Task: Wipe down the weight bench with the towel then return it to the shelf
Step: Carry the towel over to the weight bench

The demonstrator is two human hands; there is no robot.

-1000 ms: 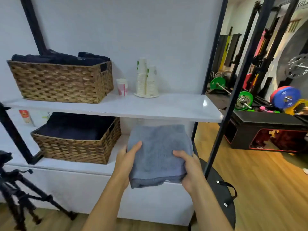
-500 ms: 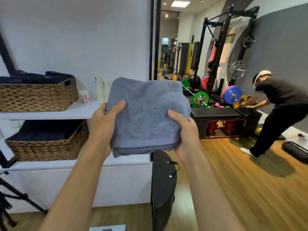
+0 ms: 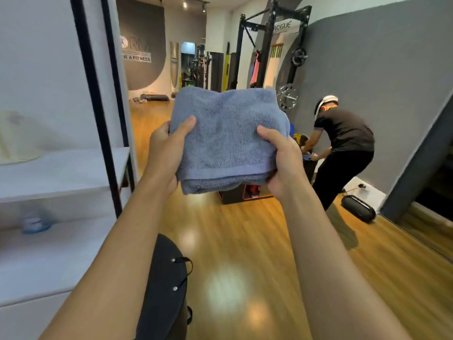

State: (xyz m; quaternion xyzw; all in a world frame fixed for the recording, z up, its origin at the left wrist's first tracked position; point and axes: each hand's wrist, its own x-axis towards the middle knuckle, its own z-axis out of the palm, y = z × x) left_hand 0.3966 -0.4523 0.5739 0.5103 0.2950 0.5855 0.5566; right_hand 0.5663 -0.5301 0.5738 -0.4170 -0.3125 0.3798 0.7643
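Observation:
A folded grey-blue towel [image 3: 225, 138] is held up in front of me at chest height. My left hand [image 3: 166, 153] grips its left edge with the thumb on top. My right hand [image 3: 282, 158] grips its right edge the same way. The white shelf [image 3: 63, 168] with black uprights stands at my left, blurred. No weight bench can be made out in this view; the towel hides part of the room behind it.
A person in black [image 3: 343, 148] bends over a black box [image 3: 245, 195] ahead on the right. A black round pad [image 3: 164, 285] leans by the shelf below my arms. A dark speaker [image 3: 358, 211] lies on the wooden floor by the grey wall. A squat rack [image 3: 262, 45] stands behind.
My view has swung right, away from the shelf and its baskets toward the gym floor. The towel has come off the lower shelf and risen, still held in both hands.

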